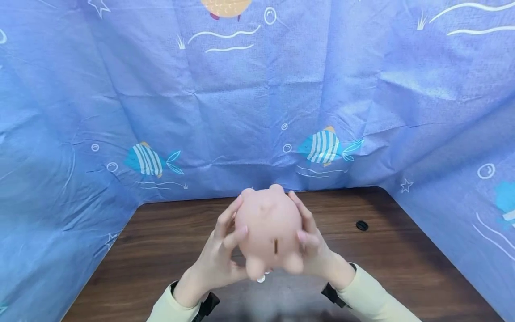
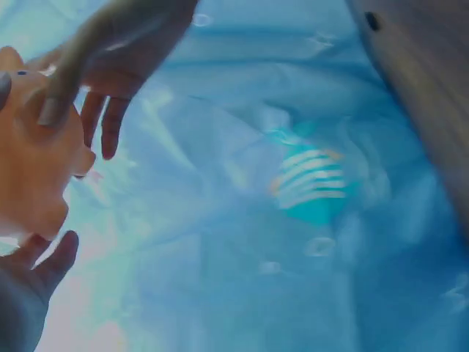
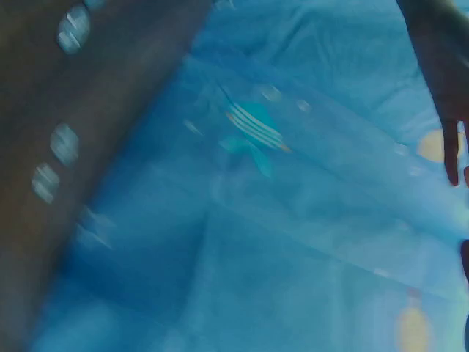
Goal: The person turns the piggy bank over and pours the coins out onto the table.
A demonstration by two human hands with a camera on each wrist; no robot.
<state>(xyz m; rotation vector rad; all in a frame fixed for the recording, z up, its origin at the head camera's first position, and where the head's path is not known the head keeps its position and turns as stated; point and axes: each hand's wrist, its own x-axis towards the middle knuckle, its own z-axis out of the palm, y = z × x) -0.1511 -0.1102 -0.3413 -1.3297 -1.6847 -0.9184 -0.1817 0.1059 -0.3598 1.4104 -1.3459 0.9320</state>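
Note:
A pink piggy bank [image 1: 268, 223] is held up above the table between both hands, its coin slot facing the head camera. On its left side, my left hand [image 1: 222, 252] grips it with bent fingers and thumb spread round the body. From the right, my right hand [image 1: 315, 250] holds the opposite side in the same way. In the left wrist view the piggy bank [image 2: 37, 161] is at the left edge, cut off by the frame. Shiny coins [image 1: 260, 278] show just below it on the table, partly hidden. Other coins [image 3: 64, 144] appear blurred in the right wrist view.
A small black oval piece [image 1: 361, 225], perhaps a stopper, lies on the dark wooden table [image 1: 169, 241] to the right. Blue curtain cloth [image 1: 241, 125] printed with fish hangs behind the table and along both sides.

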